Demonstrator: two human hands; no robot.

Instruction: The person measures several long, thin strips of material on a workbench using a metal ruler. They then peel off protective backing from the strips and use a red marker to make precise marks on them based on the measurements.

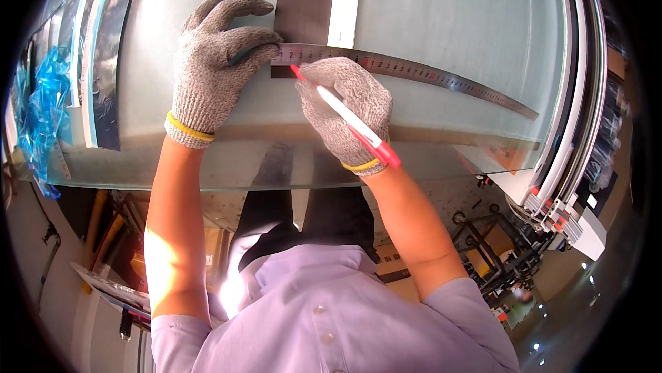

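My left hand (217, 63), in a grey knit glove with a yellow cuff, has its thumb and forefinger pinched together at the left end of a steel ruler (414, 68). The other fingers curl loosely above. The ruler lies across the lower part of a dark brown flat strip (303, 4), which has a white band (346, 1) along its right side. In my gloved right hand (352, 101) is a red-and-white pen (348, 114). Its red tip points up-left and sits over the strip's lower end, just below the ruler; whether it touches cannot be told.
Underneath is a glass-topped table (441, 21), its near edge close to my body. Crumpled blue plastic film (48, 97) and long dark and pale strips (103, 97) lie at the left. Along the right runs a metal rail with a machine carriage (552, 211). A black wheeled frame (483, 242) stands below.
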